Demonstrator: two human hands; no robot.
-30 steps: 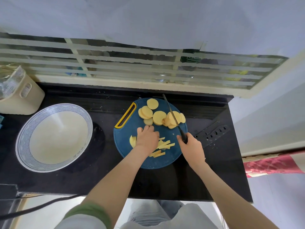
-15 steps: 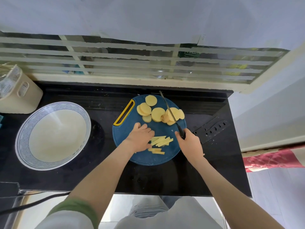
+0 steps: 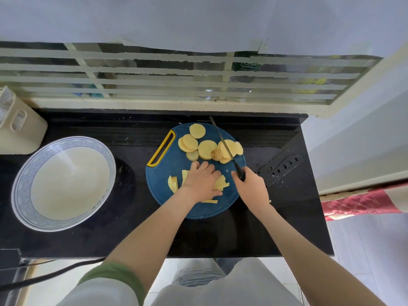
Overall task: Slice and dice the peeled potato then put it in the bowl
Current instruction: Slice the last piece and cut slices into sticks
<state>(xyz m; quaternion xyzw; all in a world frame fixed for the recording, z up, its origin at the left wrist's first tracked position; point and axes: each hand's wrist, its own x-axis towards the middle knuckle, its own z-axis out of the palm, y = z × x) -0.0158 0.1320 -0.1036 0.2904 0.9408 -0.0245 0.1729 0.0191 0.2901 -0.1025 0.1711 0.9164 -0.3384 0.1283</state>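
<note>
Fingers (image 3: 205,167) of my left hand (image 3: 202,181) lay straight and close together, pressed flat on a bunch of potato strips (image 3: 221,183). My right hand (image 3: 250,186) had its fingers clamped round the black handle of the knife (image 3: 223,143).

All of it sat on a glossy black tabletop (image 3: 132,235) speckled with pale bits, set against a barred window (image 3: 176,80) with a cream frame. Pale floor (image 3: 364,250) showed at the right, below a red patterned cloth (image 3: 362,203).

Both hands reached forward over the cutting board (image 3: 161,182), a round dark-blue one with a yellow-rimmed handle slot. The knife's thin blade pointed away from me, slanting across the round potato slices (image 3: 207,149) heaped at the board's far side; whether it touched them I could not tell. The strips lay on the near half, some sticking out on either side of my palm.

Well to the left stood the wide bowl (image 3: 22,186), white inside with a blue wave-patterned rim. A black holed knife sheath (image 3: 280,170) lay just right of the board, and a cream plastic container (image 3: 19,127) stood at the far left.
</note>
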